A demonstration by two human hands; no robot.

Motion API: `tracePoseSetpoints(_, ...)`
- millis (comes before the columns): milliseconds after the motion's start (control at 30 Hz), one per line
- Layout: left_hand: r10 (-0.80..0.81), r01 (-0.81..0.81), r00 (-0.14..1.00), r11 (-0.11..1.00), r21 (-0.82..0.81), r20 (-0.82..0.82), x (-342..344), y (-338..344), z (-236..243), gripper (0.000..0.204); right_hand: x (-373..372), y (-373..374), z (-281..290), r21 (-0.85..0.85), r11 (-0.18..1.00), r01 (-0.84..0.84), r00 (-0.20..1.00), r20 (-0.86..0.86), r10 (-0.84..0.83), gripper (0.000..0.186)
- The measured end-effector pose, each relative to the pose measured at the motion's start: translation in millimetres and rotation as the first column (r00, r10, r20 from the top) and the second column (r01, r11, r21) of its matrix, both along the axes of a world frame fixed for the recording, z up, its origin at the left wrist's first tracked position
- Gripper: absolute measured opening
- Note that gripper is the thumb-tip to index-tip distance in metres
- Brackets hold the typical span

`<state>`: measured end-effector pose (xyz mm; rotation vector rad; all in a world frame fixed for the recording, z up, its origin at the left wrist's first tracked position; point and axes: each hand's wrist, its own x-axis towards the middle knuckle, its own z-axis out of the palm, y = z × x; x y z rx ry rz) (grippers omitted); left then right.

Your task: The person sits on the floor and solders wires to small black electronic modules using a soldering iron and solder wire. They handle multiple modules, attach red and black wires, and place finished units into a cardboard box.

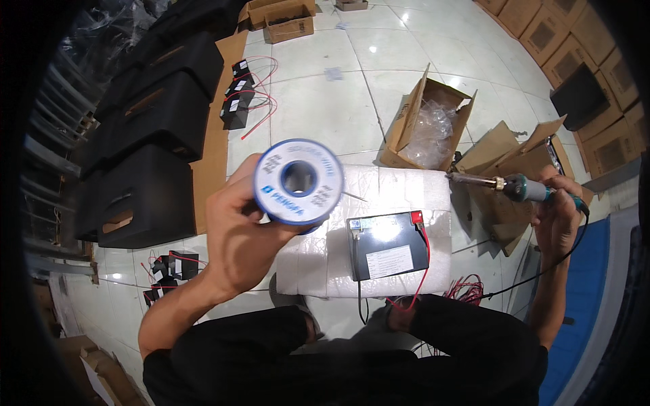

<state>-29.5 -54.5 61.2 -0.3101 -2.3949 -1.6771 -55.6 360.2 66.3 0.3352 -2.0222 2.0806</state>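
Beyond and between the grips, an open brown cardboard box (407, 122) holds crumpled clear plastic (431, 132). The left hand (235, 233) grasps a blue-rimmed white spool (298, 207); the right hand (558, 215) clasps a teal-handled soldering iron (518, 188), its tip possibly touching white foam (318, 260). There, between the hands, lies a black rectangular battery (382, 243).

Black trousers (237, 342), black short sleeves (157, 372).

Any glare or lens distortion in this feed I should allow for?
In the head view, white glare washes out part of the battery; the floor shows small bright reflections; the stacked cartons curve along the rim; corners go black.
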Motion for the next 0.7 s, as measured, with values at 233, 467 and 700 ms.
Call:
tracePoseSetpoints(233, 0.229, -0.259, 0.959, 0.948, 0.186, 0.166, 16, -15, -26, 0.037, 15, -12, 37, -0.018, 1.000, -0.001, 0.999, -0.043, 0.000, 0.034)
tracePoseSetpoints(467, 0.134, -0.247, 0.939, 0.904, 0.350, 0.317, 24, -9, -50, 0.056, 26, -51, 35, -0.137, 0.971, 0.195, 0.954, 0.255, -0.156, 0.042)
tracePoseSetpoints(700, -0.033, -0.155, 0.919, 0.885, 0.438, 0.393, 35, -13, -52, 0.050, 34, -72, 21, 0.081, 0.996, 0.033, 0.979, 0.196, -0.049, 0.039)
